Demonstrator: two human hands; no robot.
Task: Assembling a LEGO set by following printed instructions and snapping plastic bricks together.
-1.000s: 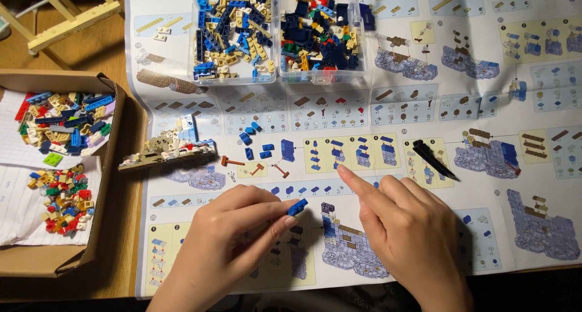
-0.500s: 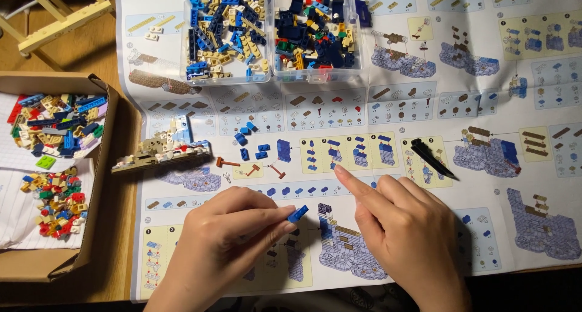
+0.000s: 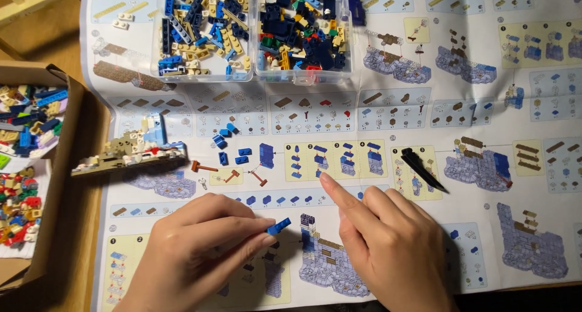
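**A:** What are the two hands doing?

**B:** Both rest low in the view on a large printed instruction sheet (image 3: 485,106) that covers most of the wooden worktop (image 3: 48,39). The left hand (image 3: 194,257) lies knuckles up, and its fingers (image 3: 254,242) are closed in a pinch on a small blue brick (image 3: 279,226), which sticks out just past the fingertips, a little above the paper. The right hand (image 3: 394,251) holds nothing: its index finger (image 3: 339,197) is stretched out with the tip pressed to the sheet, just below a row of pale yellow step panels, and the other fingers are loosely curled.

**A:** What lies near them?

**B:** Just above the hands, a scatter of loose blue bricks (image 3: 242,154) sits on the sheet, with a few small brown pieces (image 3: 203,166) beside them. To the left of those is a partly built tan and grey model (image 3: 130,154), lying across the sheet's left edge. A slim black tool (image 3: 421,169) lies to the right of the pointing finger, apart from it.

**A:** And further off?

**B:** Two clear plastic boxes stand side by side at the top: the left box (image 3: 203,33) holds mostly tan and blue bricks, the right box (image 3: 303,33) mostly dark blue with mixed colours. A cardboard tray (image 3: 63,185) of assorted bricks sits at the far left.
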